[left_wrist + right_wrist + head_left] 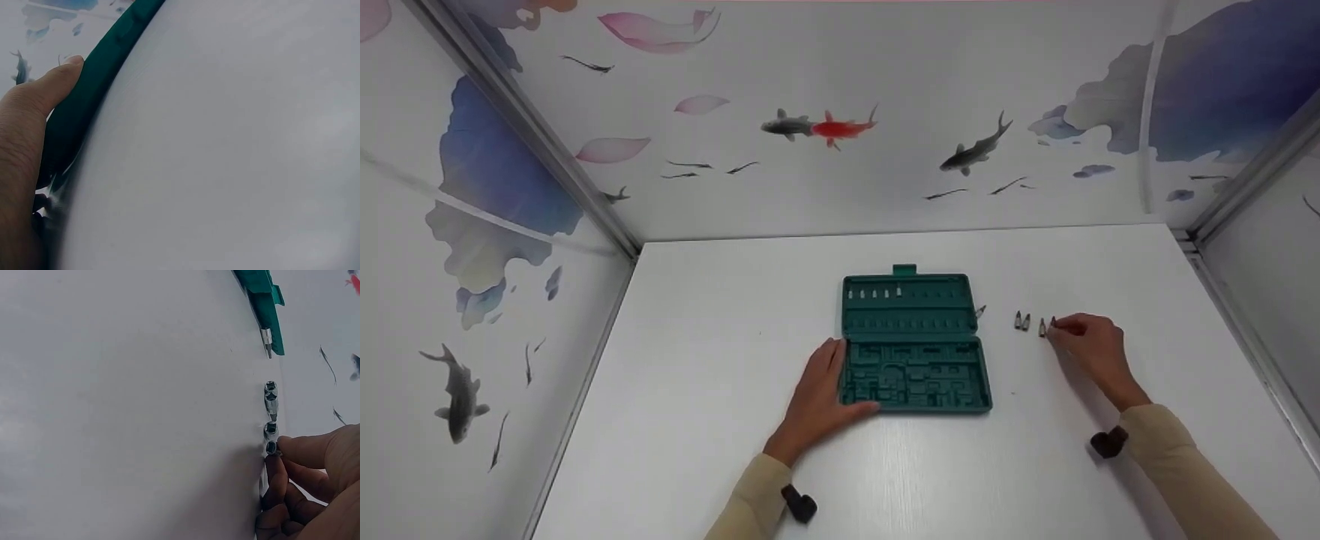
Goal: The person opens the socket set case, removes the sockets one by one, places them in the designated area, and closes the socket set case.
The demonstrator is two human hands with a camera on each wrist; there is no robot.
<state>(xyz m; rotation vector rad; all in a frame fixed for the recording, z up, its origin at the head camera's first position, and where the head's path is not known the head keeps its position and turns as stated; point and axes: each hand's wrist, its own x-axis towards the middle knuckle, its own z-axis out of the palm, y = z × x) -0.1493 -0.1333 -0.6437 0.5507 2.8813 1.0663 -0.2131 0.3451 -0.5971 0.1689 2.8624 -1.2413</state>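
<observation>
An unfolded green plastic case (916,410) lies on the white table, with moulded recesses in both halves. My left hand (819,397) holds its near left corner, thumb along the front edge and fingers at the left side. In the left wrist view the thumb (62,81) touches the green edge. My right hand (1091,349) pinches a small metal bit socket (271,448) between thumb and fingertips, at the right end of several loose bit sockets (1021,321). Another bit socket (266,340) leans by the case's right side.
Several silver bit sockets (874,294) sit in the upper row of the far half. White table (697,420) surrounds the case. Printed panels with fish (840,129) rise at the back and sides, joined by metal frame strips (532,127).
</observation>
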